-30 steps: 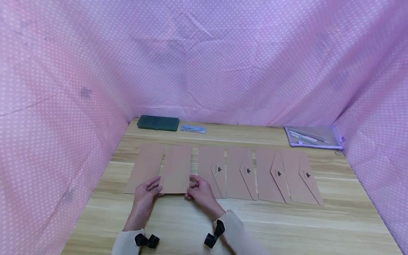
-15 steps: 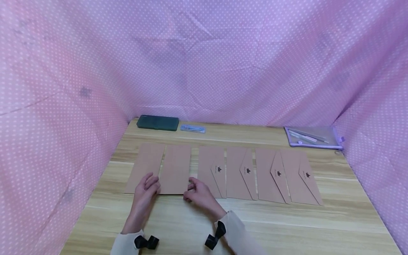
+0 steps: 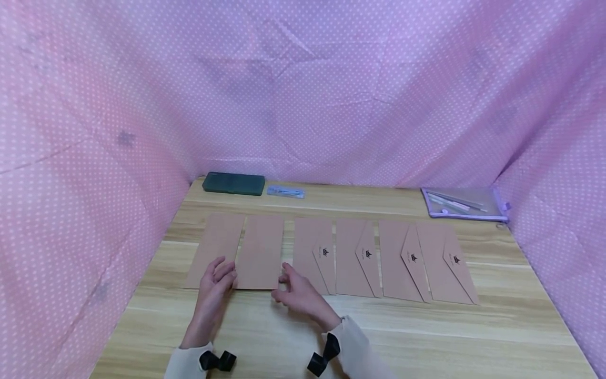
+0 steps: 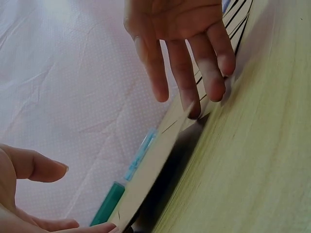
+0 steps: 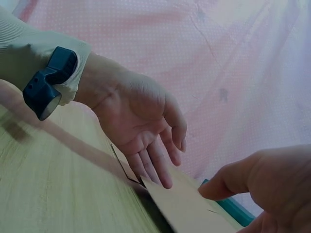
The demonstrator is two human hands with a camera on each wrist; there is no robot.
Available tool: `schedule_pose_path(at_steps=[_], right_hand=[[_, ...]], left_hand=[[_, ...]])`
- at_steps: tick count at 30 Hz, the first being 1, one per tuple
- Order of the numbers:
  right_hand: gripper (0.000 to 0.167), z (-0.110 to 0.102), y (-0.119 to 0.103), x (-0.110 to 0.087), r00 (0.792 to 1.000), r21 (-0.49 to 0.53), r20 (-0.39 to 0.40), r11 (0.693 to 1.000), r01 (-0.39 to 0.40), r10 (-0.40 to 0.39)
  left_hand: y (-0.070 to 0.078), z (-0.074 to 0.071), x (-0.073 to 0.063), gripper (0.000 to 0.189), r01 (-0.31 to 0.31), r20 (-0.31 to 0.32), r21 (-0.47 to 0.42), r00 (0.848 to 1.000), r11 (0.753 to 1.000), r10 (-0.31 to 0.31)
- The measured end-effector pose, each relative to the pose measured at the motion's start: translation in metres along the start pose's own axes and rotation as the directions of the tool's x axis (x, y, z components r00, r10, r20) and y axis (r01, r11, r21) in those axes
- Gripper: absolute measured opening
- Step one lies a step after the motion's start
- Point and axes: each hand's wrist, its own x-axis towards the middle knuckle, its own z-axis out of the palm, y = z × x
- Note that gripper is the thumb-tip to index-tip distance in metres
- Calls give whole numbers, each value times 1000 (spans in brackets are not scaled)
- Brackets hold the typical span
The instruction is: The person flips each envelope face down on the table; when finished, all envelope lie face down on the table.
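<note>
In the head view a plain brown envelope (image 3: 259, 252), flap side hidden, lies between both hands. Its near edge stands a little above the wood in the wrist views, with dark shadow under it. My left hand (image 3: 211, 287) is at its near left corner, fingers loosely bent and thumb off the paper. At the near right corner is my right hand (image 3: 302, 295), thumb and forefinger spread apart. Neither hand pinches the paper. Another plain brown envelope (image 3: 218, 245) lies just left. To the right, several envelopes (image 3: 307, 242) show pointed flaps with a black crown print.
Along the back of the wooden table (image 3: 426, 342) lie a dark green case (image 3: 234, 183), a small blue clear packet (image 3: 286, 191) and a lilac zip pouch (image 3: 466, 204) with pens inside. Pink dotted cloth (image 3: 303, 95) encloses the back and sides.
Both hands have loosened from the second envelope's near corners, the left hand drawing slightly left and the right thumb parting from the paper. The envelope has shifted slightly toward me.
</note>
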Motion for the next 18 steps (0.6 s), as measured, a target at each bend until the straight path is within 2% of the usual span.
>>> schedule_pose_path(at_steps=[4, 9, 14, 18], right_hand=[[81, 0, 0, -4, 1000, -45, -10, 999, 4, -5], [80, 0, 1, -4, 1000, -47, -3, 999, 5, -5], [79, -3, 4, -4, 999, 5, 27, 1000, 18, -18], [76, -11, 8, -4, 998, 55, 47, 998, 40, -43]], left_hand=[[1, -1, -1, 65, 9, -6, -11, 1000, 1000, -9], [1, -1, -1, 65, 5, -19, -33, 1000, 999, -5], [3, 1, -2, 63, -4, -46, -36, 999, 999, 2], [7, 8, -1, 58, -44, -70, -56, 997, 997, 40]])
